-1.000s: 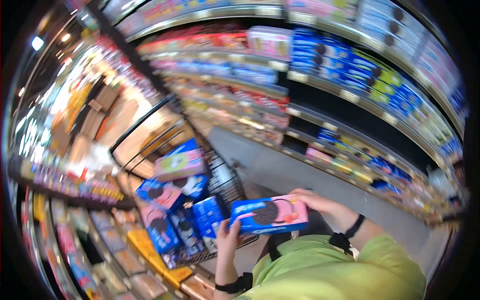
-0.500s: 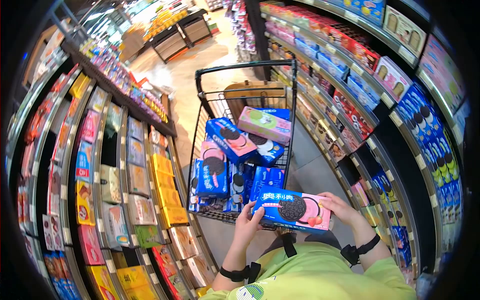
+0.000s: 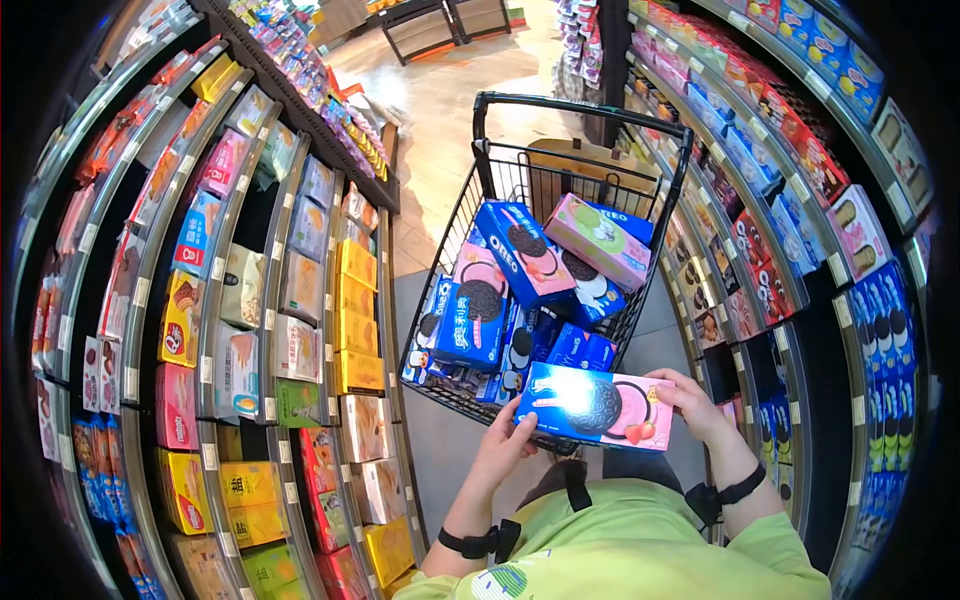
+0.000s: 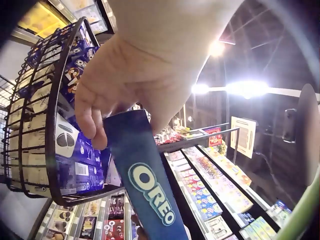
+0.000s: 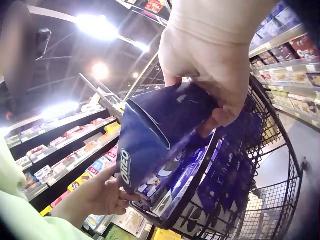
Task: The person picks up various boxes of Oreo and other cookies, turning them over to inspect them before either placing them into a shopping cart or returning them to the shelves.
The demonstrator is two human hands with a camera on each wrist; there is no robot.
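Observation:
A blue and pink Oreo cookie box (image 3: 635, 405) with strawberries on its front is held level before the person's waist. My left hand (image 3: 503, 448) grips its left end, thumb on the front face. The right hand (image 3: 692, 404) holds the opposite end. In the left wrist view the side of the box (image 4: 142, 175) shows the Oreo name; the right wrist view shows the right hand (image 5: 210, 75) around the box's other end. A black wire shopping cart (image 3: 480, 125) stands just beyond, loaded with Oreo boxes, including a pink and green one (image 3: 598, 240) on top.
Shelves of packaged snacks (image 3: 285, 350) line the left side, with yellow boxes at their inner edge. On the right, another shelf unit (image 3: 845, 310) carries more cookie boxes and runs close along the cart. Wooden flooring (image 3: 440, 75) lies past the cart's far end.
The view has turned from the right-hand shelves to along the aisle, the cart now in front. Both hands keep hold of the box, and a bright glare now covers part of it.

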